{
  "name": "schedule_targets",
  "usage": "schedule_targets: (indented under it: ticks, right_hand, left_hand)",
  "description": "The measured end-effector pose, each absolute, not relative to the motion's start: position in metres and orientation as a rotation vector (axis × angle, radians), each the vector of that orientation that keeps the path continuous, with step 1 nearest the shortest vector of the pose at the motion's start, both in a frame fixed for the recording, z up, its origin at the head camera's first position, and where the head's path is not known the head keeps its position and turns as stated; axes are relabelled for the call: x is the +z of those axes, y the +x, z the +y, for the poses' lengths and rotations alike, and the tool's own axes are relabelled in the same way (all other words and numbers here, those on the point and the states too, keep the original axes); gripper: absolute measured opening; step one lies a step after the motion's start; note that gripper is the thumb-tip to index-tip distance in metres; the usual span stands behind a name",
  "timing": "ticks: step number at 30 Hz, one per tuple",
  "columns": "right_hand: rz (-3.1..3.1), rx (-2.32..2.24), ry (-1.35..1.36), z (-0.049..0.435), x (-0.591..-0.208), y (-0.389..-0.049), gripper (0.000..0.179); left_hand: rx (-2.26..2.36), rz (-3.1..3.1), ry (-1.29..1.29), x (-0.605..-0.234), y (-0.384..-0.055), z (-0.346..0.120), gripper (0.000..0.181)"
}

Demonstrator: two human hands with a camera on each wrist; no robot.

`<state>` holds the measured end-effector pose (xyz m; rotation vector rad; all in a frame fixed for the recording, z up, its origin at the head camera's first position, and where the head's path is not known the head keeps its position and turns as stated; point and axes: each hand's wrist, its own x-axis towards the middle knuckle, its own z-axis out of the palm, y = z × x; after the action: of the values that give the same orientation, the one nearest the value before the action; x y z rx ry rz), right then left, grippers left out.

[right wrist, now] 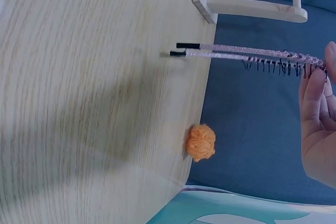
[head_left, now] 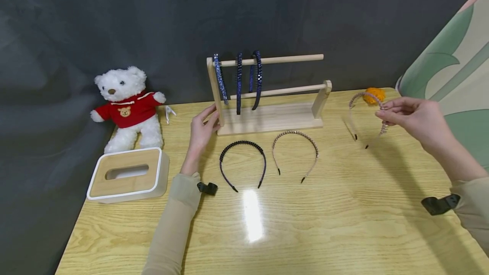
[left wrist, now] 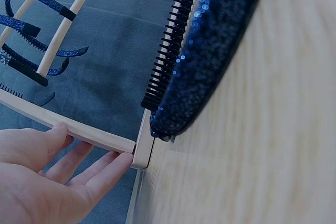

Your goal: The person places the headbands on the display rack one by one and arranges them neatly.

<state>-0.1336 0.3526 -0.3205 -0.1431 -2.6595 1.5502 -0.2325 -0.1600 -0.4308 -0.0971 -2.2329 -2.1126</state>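
Observation:
My right hand pinches a pink beaded headband between thumb and fingers, its dark-tipped ends hanging down to the right of the wooden rack. In the right wrist view the same headband shows side-on, with small dark teeth along its inner side. My left hand holds the rack's left upright, thumb on one side and fingers on the other. Three dark blue sparkly headbands hang on the rack's rods. In front of it, a black headband and another pink headband lie on the table.
A white teddy bear in a red hoodie sits at the left behind a tissue box. Beside the bear lies a small white clip. An orange fuzzy ball is at the table's back right. Dark cloth hangs behind.

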Motion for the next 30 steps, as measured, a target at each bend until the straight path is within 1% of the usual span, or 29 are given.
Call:
schedule_targets:
  ticks: [5,16,24,30]
  right_hand:
    - [-2.654,1.57,-0.149,0.35,-0.317,-0.135,0.017]
    - [-2.548,1.553,-0.135,0.347,-0.305,-0.137,0.007]
    - [-2.466,1.574,-0.106,0.339,-0.297,-0.139,0.016]
    - [-2.36,1.667,-0.069,0.332,-0.29,-0.14,0.018]
  left_hand:
    - [-2.118,-2.23,-0.089,-0.43,-0.232,-0.16,0.041]
    - [-2.11,-2.234,-0.091,-0.43,-0.231,-0.159,0.041]
    - [-2.121,-2.245,-0.089,-0.43,-0.232,-0.16,0.042]
    - [-2.123,-2.241,-0.084,-0.429,-0.231,-0.16,0.041]
